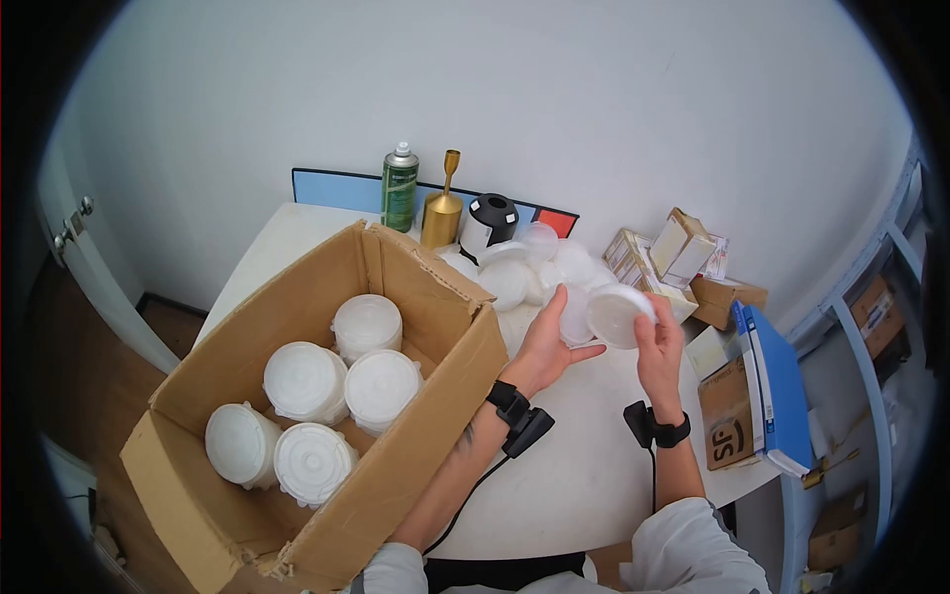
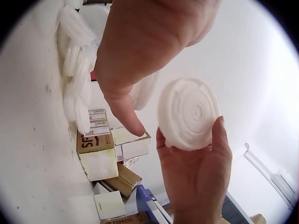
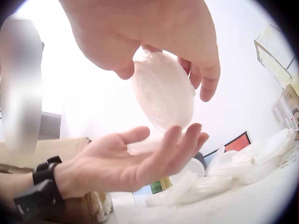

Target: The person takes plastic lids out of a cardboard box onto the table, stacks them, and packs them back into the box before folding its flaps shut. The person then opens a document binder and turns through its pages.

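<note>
My right hand pinches a round white plastic lid by its edge, thumb on one side and fingers on the other. The lid stands tilted, and its raised rings show in the left wrist view. Just left of it is my left hand, palm turned up, fingers bent upward and thumb held apart. A second translucent lid sits between that thumb and the fingers, its lower part hidden by the hand in the right wrist view. Behind both hands lies a loose pile of similar lids on the white table.
At left, an open cardboard box holds several lidded white tubs. A green spray can, a gold candlestick and a black-and-white device stand at the back. Small boxes and blue binders line the right side.
</note>
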Demonstrator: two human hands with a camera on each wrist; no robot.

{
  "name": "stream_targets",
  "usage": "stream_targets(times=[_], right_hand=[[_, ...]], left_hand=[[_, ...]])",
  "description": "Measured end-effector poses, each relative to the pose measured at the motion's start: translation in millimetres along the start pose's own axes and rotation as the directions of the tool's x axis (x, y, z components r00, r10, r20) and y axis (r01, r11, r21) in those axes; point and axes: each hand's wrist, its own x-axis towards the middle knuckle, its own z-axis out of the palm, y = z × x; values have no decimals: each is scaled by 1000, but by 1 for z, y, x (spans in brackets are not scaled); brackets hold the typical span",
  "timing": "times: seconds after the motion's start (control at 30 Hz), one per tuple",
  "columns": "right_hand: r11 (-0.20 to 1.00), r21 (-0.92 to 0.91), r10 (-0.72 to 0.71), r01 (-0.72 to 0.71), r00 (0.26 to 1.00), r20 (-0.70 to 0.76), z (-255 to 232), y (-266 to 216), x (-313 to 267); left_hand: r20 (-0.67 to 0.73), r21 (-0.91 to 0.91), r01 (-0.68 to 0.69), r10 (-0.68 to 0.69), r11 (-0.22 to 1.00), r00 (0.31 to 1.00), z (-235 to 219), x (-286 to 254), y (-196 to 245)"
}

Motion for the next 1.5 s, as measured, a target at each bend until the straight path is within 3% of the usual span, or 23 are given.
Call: stream_targets(times=[0.03, 0.1, 0.17, 0.2, 0.23, 0.27, 0.37, 0.43, 0.5, 0.63, 0.7, 0.77, 0.83, 0.9, 0.97, 1.1, 1.17, 1.2, 1.3, 1.33, 1.37, 1.43, 1.5], right_hand=[[1000, -5, -4, 4, 1000, -2, -3, -10, 4], [845, 505, 202, -175, 979, 1, -8, -36, 13], [843, 488, 254, -227, 967, 12, -1, -35, 18], [970, 93, 228, -227, 974, -5, 3, -26, 19], [930, -315, 198, -189, 980, -4, 8, -17, 19], [850, -525, -76, 41, 996, -46, 15, -11, 16], [954, -299, -49, 27, 997, -67, 15, 14, 10], [988, -145, 61, -57, 998, 19, 18, 10, 4], [867, -424, -158, 263, 951, 266, 19, -6, 0], [840, -442, -135, 316, 909, 393, 22, -14, 4], [797, -546, -108, 259, 950, 294, 20, -8, 11], [781, -568, -176, 260, 964, 199, 29, -27, 25], [907, -350, -199, 233, 971, 132, 46, -59, 44], [951, -122, -246, 284, 934, 258, 82, -105, 56], [967, 76, -250, 243, 848, 468, 132, -150, 65], [946, -19, -217, 324, 674, 707, 208, -171, 88], [851, -261, 38, 456, 442, 896, 235, -164, 95], [579, -177, -245, 796, 378, 893, 237, -144, 91], [624, -125, -245, 771, 345, 906, 243, -165, 85], [646, -52, -249, 762, 274, 929, 247, -169, 87], [649, -55, -244, 759, 276, 930, 253, -168, 87], [676, 35, -182, 736, 120, 976, 264, -162, 83], [606, 70, -239, 793, 97, 966, 278, -148, 74]], left_hand=[[30, -1, 6, -6, 1000, 1000, -1, 1, 1], [62, -9, 22, -22, 1000, 998, 0, 0, -1], [137, 42, 26, -32, 999, 990, 9, -4, -1], [140, 40, 31, -37, 999, 990, 12, -5, -1], [210, -23, 49, -43, 999, 977, 13, -6, 0], [275, -85, 62, -36, 994, 961, 13, -9, 3], [157, -39, 67, -60, 997, 986, 18, -12, 3], [140, -46, 55, -48, 997, 989, 10, -8, 0], [133, -58, 52, -44, 997, 990, 4, 0, -7], [170, -104, 2, 16, 995, 985, -2, 5, -11], [162, -108, -17, 34, 994, 986, -2, 2, -6], [212, -92, 111, -90, 990, 973, 4, -3, -2], [203, -56, 95, -82, 994, 976, -5, 9, -10], [199, -15, 109, -103, 994, 975, -13, 16, -20], [99, 27, 41, -43, 999, 994, -15, 17, -27], [99, 83, -42, 34, 996, 994, -19, 2, -8], [88, 81, -87, 79, 993, 993, -23, -4, 6], [83, 80, -102, 95, 992, 992, -25, -7, 10], [70, 69, -128, 124, 989, 990, -32, -13, 16], [67, 65, -129, 125, 989, 990, -34, -13, 15], [66, 63, -126, 122, 990, 990, -34, -13, 13], [68, 68, -108, 104, 992, 992, -34, -12, 7], [68, 80, -96, 91, 992, 994, -34, -11, 3]])
